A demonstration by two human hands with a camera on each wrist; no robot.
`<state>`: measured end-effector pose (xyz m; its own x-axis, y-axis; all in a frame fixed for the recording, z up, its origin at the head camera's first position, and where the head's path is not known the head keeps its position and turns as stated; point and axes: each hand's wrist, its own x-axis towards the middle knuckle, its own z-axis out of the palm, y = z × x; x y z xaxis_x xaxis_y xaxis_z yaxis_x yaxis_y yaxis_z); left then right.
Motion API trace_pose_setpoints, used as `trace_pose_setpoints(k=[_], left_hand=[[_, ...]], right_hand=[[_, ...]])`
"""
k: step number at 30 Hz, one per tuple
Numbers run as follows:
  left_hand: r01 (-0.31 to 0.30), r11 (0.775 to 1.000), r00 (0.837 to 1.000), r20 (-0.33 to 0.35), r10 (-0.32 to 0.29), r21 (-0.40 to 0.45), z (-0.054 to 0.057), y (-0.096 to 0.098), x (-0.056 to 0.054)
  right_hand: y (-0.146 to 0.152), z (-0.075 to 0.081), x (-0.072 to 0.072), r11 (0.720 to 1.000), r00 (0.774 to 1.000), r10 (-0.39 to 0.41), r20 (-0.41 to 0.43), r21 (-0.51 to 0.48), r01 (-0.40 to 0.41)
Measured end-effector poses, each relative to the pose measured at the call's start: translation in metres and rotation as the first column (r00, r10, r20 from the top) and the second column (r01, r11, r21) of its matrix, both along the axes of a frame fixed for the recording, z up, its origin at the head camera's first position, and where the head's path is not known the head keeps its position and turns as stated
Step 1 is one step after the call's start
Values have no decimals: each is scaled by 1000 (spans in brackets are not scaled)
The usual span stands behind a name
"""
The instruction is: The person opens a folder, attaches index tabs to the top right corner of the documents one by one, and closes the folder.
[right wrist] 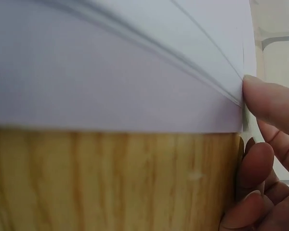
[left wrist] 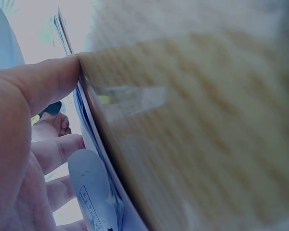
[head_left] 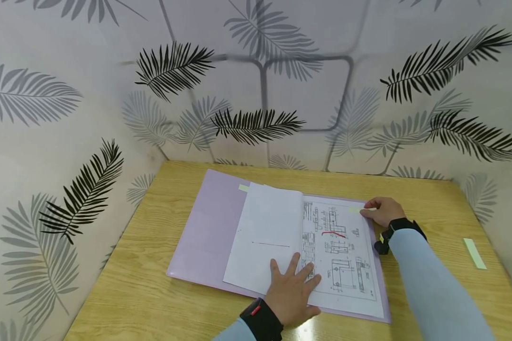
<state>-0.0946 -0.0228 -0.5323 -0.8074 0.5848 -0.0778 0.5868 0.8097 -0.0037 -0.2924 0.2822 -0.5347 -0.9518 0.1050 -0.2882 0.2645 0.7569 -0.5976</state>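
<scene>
A lilac folder point(head_left: 213, 213) lies spread on the table, with white sheets inside. A blank-backed sheet point(head_left: 269, 222) with a thin red line is turned over to the left. The right-hand page point(head_left: 320, 293) carries technical drawings and a red mark. My left hand point(head_left: 292, 293) presses on the sheets near the lower fold, fingers spread. At the page's upper right edge, my right hand point(head_left: 384, 211) pinches the end of a pale yellow sticky note point(head_left: 354, 210) between thumb and fingers. In the right wrist view the thumb point(right wrist: 267, 98) touches the page edge; the fingers curl beside the table.
Another pale sticky note point(head_left: 244, 188) shows at the turned sheet's top left. A pale green strip point(head_left: 475, 253) lies on the wooden table point(head_left: 132, 284) at the right. A leaf-patterned wall covering point(head_left: 281, 94) stands behind the table.
</scene>
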Motion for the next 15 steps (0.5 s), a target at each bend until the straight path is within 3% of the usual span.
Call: trace_pose_setpoints(k=[15], left_hand=[[7,1000,1000,9,-7,5,1,-1,0]], right_hand=[[-1,4,2,999,1000,15,-13,30,-15]])
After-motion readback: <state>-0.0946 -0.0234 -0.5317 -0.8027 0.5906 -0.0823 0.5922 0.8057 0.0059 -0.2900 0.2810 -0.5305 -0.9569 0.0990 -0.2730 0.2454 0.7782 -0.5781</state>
